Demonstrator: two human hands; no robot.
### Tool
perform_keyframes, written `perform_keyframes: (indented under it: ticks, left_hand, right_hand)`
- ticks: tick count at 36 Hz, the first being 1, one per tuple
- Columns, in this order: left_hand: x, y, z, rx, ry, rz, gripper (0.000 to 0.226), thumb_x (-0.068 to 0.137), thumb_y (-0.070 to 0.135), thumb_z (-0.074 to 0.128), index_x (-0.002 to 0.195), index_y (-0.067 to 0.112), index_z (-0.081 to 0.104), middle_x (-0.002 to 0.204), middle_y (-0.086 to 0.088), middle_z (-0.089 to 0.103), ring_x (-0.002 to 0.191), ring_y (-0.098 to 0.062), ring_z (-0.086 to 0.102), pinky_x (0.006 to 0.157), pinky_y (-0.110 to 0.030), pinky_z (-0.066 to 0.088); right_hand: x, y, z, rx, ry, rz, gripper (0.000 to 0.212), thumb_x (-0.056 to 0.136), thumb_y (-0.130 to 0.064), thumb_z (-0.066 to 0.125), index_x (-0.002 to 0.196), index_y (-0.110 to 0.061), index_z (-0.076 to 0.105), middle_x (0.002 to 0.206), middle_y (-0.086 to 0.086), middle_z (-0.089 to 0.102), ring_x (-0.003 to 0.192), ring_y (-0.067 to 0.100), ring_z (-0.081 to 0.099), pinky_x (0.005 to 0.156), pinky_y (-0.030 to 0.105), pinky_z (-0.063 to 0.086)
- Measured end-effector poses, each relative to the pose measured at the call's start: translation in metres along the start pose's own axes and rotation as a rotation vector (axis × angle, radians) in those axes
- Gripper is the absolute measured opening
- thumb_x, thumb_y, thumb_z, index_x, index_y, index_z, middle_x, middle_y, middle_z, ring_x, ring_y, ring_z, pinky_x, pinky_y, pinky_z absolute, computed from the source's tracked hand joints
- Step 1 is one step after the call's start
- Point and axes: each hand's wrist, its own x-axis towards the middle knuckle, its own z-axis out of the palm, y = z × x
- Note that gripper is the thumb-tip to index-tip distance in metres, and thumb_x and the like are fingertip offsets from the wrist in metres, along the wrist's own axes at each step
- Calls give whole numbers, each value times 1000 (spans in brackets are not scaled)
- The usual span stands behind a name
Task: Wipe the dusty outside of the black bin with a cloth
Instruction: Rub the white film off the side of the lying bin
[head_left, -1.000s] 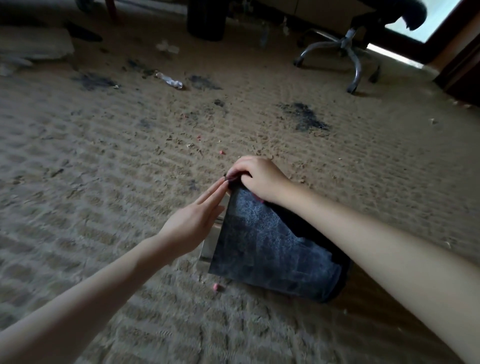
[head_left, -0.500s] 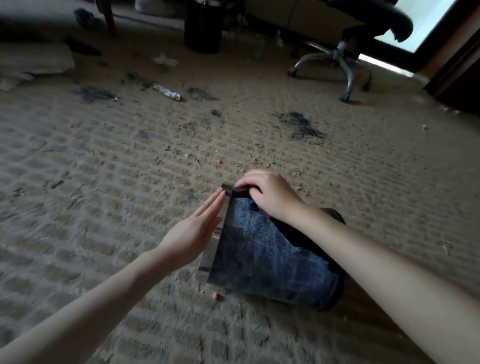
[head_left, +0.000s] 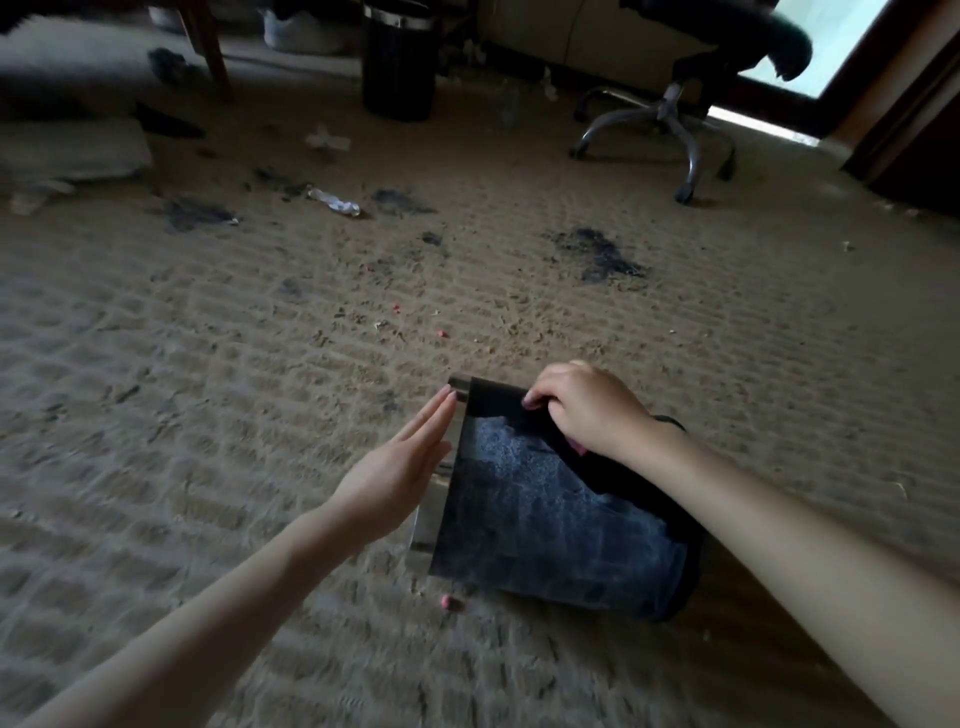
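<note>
**Black bin**: lying on its side on the carpet floor, mouth end pointing to the person's left, base end running under the right forearm. Grey dust film is covering most of the upturned wall. A darker band is showing along the far edge.

**Handling (judgement):** it is looking light, hollow and thin-walled, so a sideways rub is likely to set it rolling or skidding on the pile. The wall is smooth and rounded, giving little to catch hold of. The shiny metal band at the mouth is looking like the stiffest part and the sensible place to brace. Heavy pressure mid-wall is risking flex.

**Right hand**: sitting on the far upper wall with fingers curled, grip bunched down over the cloth. Only a pink sliver of it is peeking out under the heel of the hand.

**Left hand**: lying flat with fingers straight and together, grip open and holding nothing. The fingers are touching the metal band, seemingly steadying the bin.

**Outward:**
- Pink scrap lying just beside the bin's near edge.
- Dark stains and crumbs dotting the carpet.
- Crumpled wrapper lying farther off.
- Second bin standing upright at the back beside an office chair, both well apart from the work.
</note>
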Motion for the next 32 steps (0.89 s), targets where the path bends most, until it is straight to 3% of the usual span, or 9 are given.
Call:
perform_keyframes:
  ticks: [3, 8, 12, 19, 24, 28, 32]
  left_hand:
    - [2, -2, 1, -10, 24, 14, 60, 90, 51, 22, 147, 37, 8, 150, 32, 1, 133, -4, 31, 103, -37, 41]
    - [3, -3, -1, 21, 27, 8, 53, 99, 37, 29, 147, 35, 8, 150, 28, 4, 130, 8, 19, 103, -20, 28]
    - [4, -1, -2, 33, 31, 8, 53, 99, 34, 30, 148, 31, 10, 150, 24, 6, 131, 7, 17, 103, -18, 25]
    - [4, -3, -2, 51, 25, 31, 52, 99, 38, 26, 147, 36, 5, 148, 29, 1, 129, 8, 18, 99, -24, 33]
    - [7, -4, 1, 11, 46, 29, 53, 99, 36, 28, 147, 33, 7, 150, 27, 4, 133, 11, 11, 103, -14, 20]
    - [5, -2, 1, 16, 43, 16, 53, 100, 30, 30, 148, 28, 9, 149, 25, 4, 134, 12, 8, 98, 3, 10]
    - [5, 0, -1, 23, 36, 13, 53, 100, 30, 30, 148, 30, 8, 148, 27, 4, 131, 12, 11, 101, -10, 17]
  right_hand:
    - [4, -25, 7, 76, 55, -178, 38, 81, 5, 46, 99, -17, 72, 105, -2, 66, 101, 23, 53, 90, 36, 44]
    - [2, -43, 19, 33, 102, -354, 29, 78, 11, 53, 91, -8, 72, 97, 5, 67, 91, 30, 55, 78, 42, 50]
    - [-3, -25, 19, 24, 113, -310, 32, 75, 12, 54, 89, -10, 72, 95, 4, 67, 88, 30, 56, 72, 43, 52]
    - [-18, 7, 3, -12, 60, -72, 35, 83, 5, 46, 96, -15, 71, 103, -3, 66, 100, 23, 51, 83, 42, 48]
    - [-9, -27, 7, -24, 109, -272, 30, 81, 3, 54, 95, -17, 72, 101, -3, 67, 95, 24, 54, 80, 40, 50]
    - [-5, -50, 22, -62, 175, -412, 25, 73, 6, 63, 85, -14, 71, 90, 1, 68, 87, 29, 59, 76, 41, 47]
    - [-12, -35, 24, -69, 225, -395, 30, 66, 9, 68, 82, -16, 72, 88, -2, 69, 82, 27, 62, 72, 38, 46]
